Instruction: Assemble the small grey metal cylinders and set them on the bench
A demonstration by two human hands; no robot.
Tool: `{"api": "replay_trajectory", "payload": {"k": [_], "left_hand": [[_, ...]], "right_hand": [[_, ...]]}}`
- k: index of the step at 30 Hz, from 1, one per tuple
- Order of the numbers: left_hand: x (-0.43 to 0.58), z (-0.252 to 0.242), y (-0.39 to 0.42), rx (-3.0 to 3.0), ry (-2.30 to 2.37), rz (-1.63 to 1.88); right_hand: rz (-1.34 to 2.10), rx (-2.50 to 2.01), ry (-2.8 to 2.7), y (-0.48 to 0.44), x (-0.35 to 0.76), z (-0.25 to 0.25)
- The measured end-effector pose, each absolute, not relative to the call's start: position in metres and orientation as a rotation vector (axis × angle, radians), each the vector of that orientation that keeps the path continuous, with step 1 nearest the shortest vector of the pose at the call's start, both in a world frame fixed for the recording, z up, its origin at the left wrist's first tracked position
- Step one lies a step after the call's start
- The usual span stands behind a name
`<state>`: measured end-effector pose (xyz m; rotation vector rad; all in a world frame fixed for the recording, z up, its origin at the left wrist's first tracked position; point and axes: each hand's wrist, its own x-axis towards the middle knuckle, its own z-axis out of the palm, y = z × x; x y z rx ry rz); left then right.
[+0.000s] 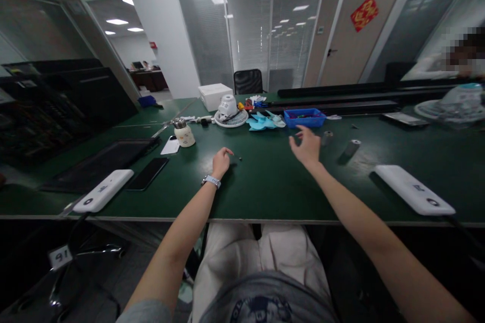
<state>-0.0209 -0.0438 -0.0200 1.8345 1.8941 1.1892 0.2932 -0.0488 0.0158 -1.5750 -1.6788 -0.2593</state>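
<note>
My left hand [221, 162], with a watch [211, 180] on its wrist, rests low over the green table, index finger stretched out and nothing visible in it. Just right of its fingertip lies a tiny dark metallic piece [240, 158], apart from the hand. My right hand [307, 148] is raised above the table, fingers spread and holding nothing. It is nearest to a blue plastic tray [305, 121] with small purplish items inside. Two grey metal cylinders stand to its right: one [327, 137] close by, another [352, 148] farther off.
White power banks lie at left [104, 191] and right [413, 189]. A black phone [148, 173], a cream jar [184, 135], a white fan [229, 111], light-blue fan blades [262, 121] and a white box [215, 96] are on the table [261, 197]. Another person sits far right.
</note>
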Motion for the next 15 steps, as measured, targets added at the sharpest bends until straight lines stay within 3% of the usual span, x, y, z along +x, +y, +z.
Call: {"api": "replay_trajectory", "payload": {"k": [4,15], "left_hand": [[-0.022,-0.019,-0.045,1.824,1.91,1.168],[-0.02,-0.017,-0.047,1.86,1.932,1.054]], "right_hand": [[0.135,-1.348,-2.242,-0.057,0.199,-0.001],[0.228,-1.474,-2.259,-0.036,0.15,-0.015]]}}
